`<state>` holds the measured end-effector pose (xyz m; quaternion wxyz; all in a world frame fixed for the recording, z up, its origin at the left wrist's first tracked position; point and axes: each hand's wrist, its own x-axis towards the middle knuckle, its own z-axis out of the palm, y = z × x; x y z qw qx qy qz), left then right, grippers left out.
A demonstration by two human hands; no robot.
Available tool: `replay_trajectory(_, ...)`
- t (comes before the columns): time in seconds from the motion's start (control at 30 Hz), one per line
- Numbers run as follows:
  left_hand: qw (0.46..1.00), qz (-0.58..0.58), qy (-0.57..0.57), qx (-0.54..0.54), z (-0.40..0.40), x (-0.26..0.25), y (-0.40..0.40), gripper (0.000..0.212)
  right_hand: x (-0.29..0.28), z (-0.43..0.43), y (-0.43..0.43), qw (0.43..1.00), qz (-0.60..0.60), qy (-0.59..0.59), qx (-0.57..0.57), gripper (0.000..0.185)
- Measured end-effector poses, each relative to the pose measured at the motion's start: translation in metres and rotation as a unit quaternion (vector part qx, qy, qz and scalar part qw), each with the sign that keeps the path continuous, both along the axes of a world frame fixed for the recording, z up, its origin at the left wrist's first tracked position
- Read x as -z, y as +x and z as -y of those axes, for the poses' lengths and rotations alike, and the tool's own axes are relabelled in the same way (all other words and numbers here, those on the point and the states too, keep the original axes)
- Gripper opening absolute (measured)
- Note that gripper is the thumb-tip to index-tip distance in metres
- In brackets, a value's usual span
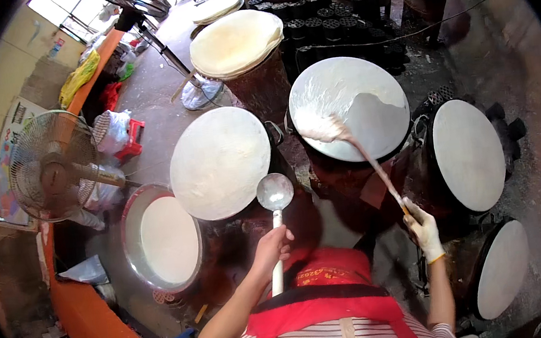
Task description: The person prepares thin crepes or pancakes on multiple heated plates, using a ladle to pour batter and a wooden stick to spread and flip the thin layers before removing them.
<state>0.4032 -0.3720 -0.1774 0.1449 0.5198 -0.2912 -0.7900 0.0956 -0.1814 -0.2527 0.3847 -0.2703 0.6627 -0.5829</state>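
My left hand (pixel 272 249), bare, grips the white handle of a metal ladle (pixel 274 192), its bowl raised near the left griddle. My right hand (pixel 424 231), in a white work glove, holds a long-handled spreader (pixel 372 160). Its batter-smeared head rests on a round griddle (pixel 383 128). Pale wet batter (pixel 322 93) coats the far and left part of that griddle; a grey patch at its right is bare. To the left, a second round griddle (pixel 219 162) carries a pale, thin layer. Beside it stands a wide metal basin (pixel 134 264) of white batter (pixel 171 240).
Two more round griddles (pixel 469 155) (pixel 502 270) stand at my right. Stacked flatbreads (pixel 236 42) top a drum ahead. Behind are several honeycomb coal briquettes (pixel 332 27) and a thin cable (pixel 386 40). On the left are a fan (pixel 52 166) and an orange-covered table (pixel 93 329).
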Motion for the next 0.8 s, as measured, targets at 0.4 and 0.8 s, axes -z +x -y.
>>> replay_trajectory(0.4, 0.986, 0.066, -0.077, -0.130, -0.034, -0.009, 0.154, 0.028, 0.023, 0.333, 0.172, 0.950, 0.236, -0.044, 0.201, 0.027)
replay_trajectory(0.8, 0.987, -0.019, 0.001, -0.159, -0.041, 0.010, 0.132, 0.022, 0.034, 0.159, 0.132, 0.914, 0.350, -0.013, 0.207, 0.034)
